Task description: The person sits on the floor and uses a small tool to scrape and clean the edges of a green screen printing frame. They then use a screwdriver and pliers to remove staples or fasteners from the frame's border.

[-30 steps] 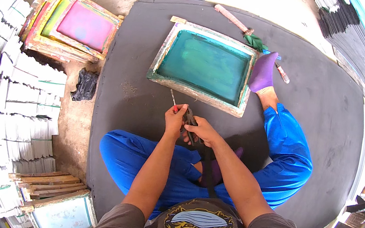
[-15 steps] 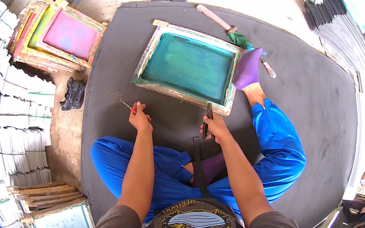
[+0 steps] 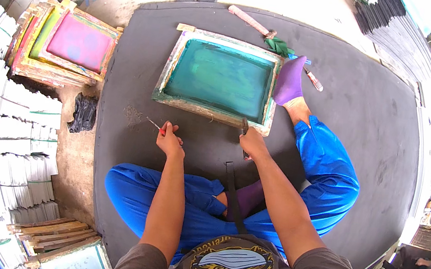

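Note:
A wooden screen-printing frame (image 3: pixel 212 114) with teal mesh (image 3: pixel 220 78) lies flat on the black mat. My left hand (image 3: pixel 172 142) is closed round the red handle of a thin screwdriver (image 3: pixel 155 124), its metal tip pointing up and left. Below the frame's near rail, toward its right end, my right hand (image 3: pixel 255 143) grips dark pliers (image 3: pixel 244 125). Their nose is at that rail; I cannot tell whether the jaws hold anything. Tiny dark bits (image 3: pixel 132 116) are scattered left of the screwdriver's tip. My purple-socked foot (image 3: pixel 290 82) is against the frame's right side.
Beyond the foot lie another screwdriver (image 3: pixel 314 81) and a pinkish-handled hammer-like tool (image 3: pixel 249 20) wrapped in green. Colored screen frames (image 3: pixel 81 40) are stacked at the left, above a black plastic bag (image 3: pixel 84 113). White paper bundles (image 3: pixel 4 145) line the left edge.
My left hand has shifted slightly right with the screwdriver. The fingers of my right hand are drawn closer round the pliers, which sit nearer the frame's rail. The whole view has shifted slightly.

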Demonstrator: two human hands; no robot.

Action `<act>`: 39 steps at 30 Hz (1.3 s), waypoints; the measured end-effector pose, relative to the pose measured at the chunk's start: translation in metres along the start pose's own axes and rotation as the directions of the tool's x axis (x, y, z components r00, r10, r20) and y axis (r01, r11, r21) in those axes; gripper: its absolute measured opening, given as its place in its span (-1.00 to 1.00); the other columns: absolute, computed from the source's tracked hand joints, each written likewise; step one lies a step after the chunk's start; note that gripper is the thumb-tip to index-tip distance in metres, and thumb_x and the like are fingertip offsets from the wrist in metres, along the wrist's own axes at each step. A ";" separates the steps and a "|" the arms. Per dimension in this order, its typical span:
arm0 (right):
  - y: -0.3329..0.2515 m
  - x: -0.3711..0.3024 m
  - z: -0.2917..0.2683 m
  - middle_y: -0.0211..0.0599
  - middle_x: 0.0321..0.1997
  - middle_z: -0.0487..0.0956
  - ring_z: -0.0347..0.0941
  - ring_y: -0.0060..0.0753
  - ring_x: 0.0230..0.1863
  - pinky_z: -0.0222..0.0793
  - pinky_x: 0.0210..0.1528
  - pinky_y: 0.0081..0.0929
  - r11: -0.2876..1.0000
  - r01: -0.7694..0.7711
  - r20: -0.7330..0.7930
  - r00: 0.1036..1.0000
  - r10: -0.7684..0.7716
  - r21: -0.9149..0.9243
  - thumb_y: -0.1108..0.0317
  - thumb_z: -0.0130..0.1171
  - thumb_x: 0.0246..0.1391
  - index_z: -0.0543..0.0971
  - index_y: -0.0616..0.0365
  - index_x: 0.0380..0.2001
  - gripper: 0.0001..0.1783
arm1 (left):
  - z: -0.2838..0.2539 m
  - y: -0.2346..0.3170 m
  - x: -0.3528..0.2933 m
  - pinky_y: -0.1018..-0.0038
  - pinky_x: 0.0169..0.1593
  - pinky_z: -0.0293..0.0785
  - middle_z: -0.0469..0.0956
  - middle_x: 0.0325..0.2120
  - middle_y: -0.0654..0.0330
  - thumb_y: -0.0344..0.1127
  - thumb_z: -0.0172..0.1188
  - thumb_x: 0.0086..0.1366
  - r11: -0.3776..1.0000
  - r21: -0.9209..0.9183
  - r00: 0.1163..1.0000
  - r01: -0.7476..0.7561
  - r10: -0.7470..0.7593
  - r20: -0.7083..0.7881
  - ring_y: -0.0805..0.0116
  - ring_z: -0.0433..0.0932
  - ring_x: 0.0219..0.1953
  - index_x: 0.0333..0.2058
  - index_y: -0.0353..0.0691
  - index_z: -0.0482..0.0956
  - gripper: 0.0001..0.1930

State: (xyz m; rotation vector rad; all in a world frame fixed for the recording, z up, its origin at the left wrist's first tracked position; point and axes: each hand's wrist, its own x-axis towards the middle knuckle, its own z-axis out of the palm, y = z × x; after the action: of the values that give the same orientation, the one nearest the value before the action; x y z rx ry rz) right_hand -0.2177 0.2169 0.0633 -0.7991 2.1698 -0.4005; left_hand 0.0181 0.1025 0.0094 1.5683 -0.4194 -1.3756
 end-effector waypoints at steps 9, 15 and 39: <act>-0.014 -0.009 0.012 0.37 -0.18 0.65 0.67 0.29 -0.21 0.60 -0.16 0.04 0.992 -0.090 -0.073 0.993 0.096 0.090 0.32 0.14 0.15 0.49 0.48 -0.02 -0.57 | 0.002 -0.002 -0.005 0.53 -0.72 0.18 0.65 -0.38 0.15 -0.25 0.23 0.44 1.000 -0.024 0.999 -0.004 0.005 0.035 0.51 0.30 -0.78 -0.07 -0.25 0.61 -0.78; 0.013 0.006 0.028 0.05 -0.43 0.62 0.60 -0.18 -0.60 0.50 -0.58 -0.19 0.970 -0.024 -0.059 0.997 0.040 0.243 0.39 0.16 0.12 0.47 0.31 -0.09 -0.69 | 0.002 -0.011 -0.007 0.52 -0.69 0.23 0.66 -0.37 0.15 -0.22 0.25 0.43 0.999 0.040 0.995 -0.018 0.014 0.095 0.51 0.32 -0.77 -0.09 -0.25 0.61 -0.77; -0.048 -0.045 0.069 -0.15 -0.23 0.64 0.65 -0.34 -0.38 0.46 -0.58 -0.37 0.688 -0.307 0.581 0.789 -0.203 0.658 0.09 0.07 0.44 0.44 0.19 -0.03 -0.65 | -0.008 -0.003 -0.017 0.53 -0.66 0.22 0.56 -0.46 0.23 -0.18 0.32 0.39 0.988 0.150 0.951 -0.042 -0.006 0.308 0.55 0.33 -0.71 -0.19 -0.28 0.56 -0.73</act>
State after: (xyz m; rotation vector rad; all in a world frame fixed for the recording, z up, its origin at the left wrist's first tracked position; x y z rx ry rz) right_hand -0.1230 0.2084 0.0682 -0.3128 1.2191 -0.7856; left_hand 0.0192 0.1202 0.0152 1.4700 -0.7442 -1.6118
